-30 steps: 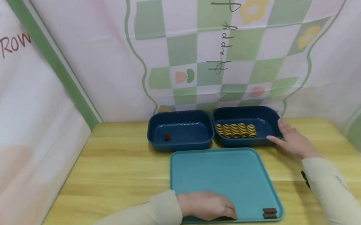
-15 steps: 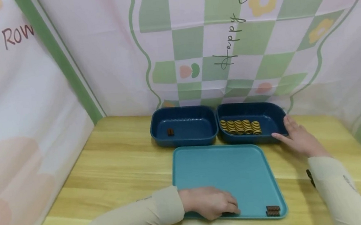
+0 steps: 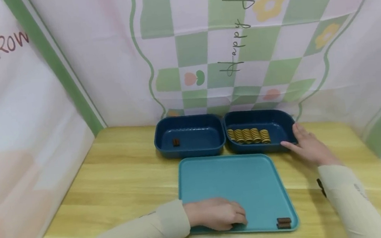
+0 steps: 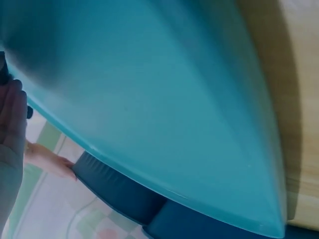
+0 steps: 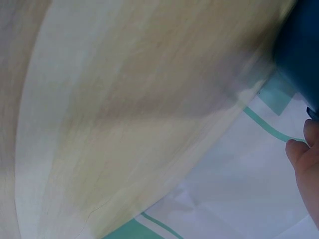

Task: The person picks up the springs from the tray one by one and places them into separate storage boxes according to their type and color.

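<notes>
Dark piece point(image 4: 3, 69): at the fingertips of the left grip point(image 3: 218, 214), mostly hidden beneath it, by the near edge of the tray point(image 3: 225, 181); its shape cannot be made out. The left grip is curled down and appears to pinch this piece, though the contact itself is concealed. The tray extends under the left grip and beyond it, away from the person. Pair of brown pieces point(image 3: 284, 226): to the right of the left grip, side by side in the tray's near right corner. Right bin point(image 3: 277, 131): past the tray, touched by the right grip point(image 3: 311, 148), whose thumb and fingers are spread about the bin's outer end. Gold-banded stacks point(image 3: 247, 135): inside this bin, to the left of the right grip. Left bin point(image 3: 199, 137): beyond the left grip, across the tray and just beside the right bin; a small brown item point(image 3: 176, 142) lies in it.

Extent of the work, as judged from the arrangement: partway. The gold-banded stacks look neatly ordered; brown items are divided between tray and left bin, so their handling seems unfinished. Desk point(image 3: 136, 171): beneath all these, extending to either side of both grips.
</notes>
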`<action>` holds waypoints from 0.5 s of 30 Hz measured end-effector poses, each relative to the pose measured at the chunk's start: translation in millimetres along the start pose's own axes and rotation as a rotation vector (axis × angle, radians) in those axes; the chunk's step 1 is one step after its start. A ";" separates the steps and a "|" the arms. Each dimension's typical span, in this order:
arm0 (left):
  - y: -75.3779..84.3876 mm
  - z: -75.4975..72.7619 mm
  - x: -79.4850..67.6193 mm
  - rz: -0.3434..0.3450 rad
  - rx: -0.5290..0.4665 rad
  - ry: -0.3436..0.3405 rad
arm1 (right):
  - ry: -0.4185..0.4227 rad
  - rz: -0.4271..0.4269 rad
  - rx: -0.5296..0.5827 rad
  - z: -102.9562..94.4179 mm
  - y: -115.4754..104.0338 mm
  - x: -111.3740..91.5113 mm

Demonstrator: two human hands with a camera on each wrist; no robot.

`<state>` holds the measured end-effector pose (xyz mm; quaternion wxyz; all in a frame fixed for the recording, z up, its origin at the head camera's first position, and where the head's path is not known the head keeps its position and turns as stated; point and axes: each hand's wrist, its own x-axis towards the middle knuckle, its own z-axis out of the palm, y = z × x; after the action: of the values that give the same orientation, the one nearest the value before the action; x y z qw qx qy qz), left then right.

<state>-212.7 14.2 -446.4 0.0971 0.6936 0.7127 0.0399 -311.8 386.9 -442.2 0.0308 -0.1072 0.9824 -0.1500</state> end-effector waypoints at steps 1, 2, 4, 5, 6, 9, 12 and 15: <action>-1.0 0.2 -1.9 -0.001 -0.018 0.025 | -0.002 -0.002 0.003 0.8 -1.1 0.8; -2.2 0.0 -4.1 -0.004 -0.042 0.056 | -0.003 -0.004 0.006 1.4 -2.4 1.6; -5.2 -1.1 -8.8 -0.015 -0.094 0.128 | 0.001 -0.006 -0.001 2.3 -4.6 2.3; -7.3 -1.7 -10.9 -0.022 -0.123 0.169 | 0.005 -0.006 -0.001 2.4 -5.3 2.3; -9.2 -2.7 -13.0 -0.028 -0.156 0.211 | 0.007 -0.004 -0.002 2.3 -5.7 1.9; -13.6 -7.2 -18.7 -0.066 -0.289 0.339 | 0.015 0.001 -0.013 1.4 -5.0 0.0; -14.9 -11.9 -23.5 -0.108 -0.465 0.495 | 0.010 0.006 -0.011 0.2 -3.2 -1.9; -13.7 -18.0 -27.5 -0.157 -0.705 0.651 | 0.011 0.013 -0.005 -0.7 -1.1 -3.5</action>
<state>-229.0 -12.3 -429.1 0.1012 0.5139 0.6994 0.4864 -308.3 386.8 -441.1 0.0261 -0.0999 0.9836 -0.1479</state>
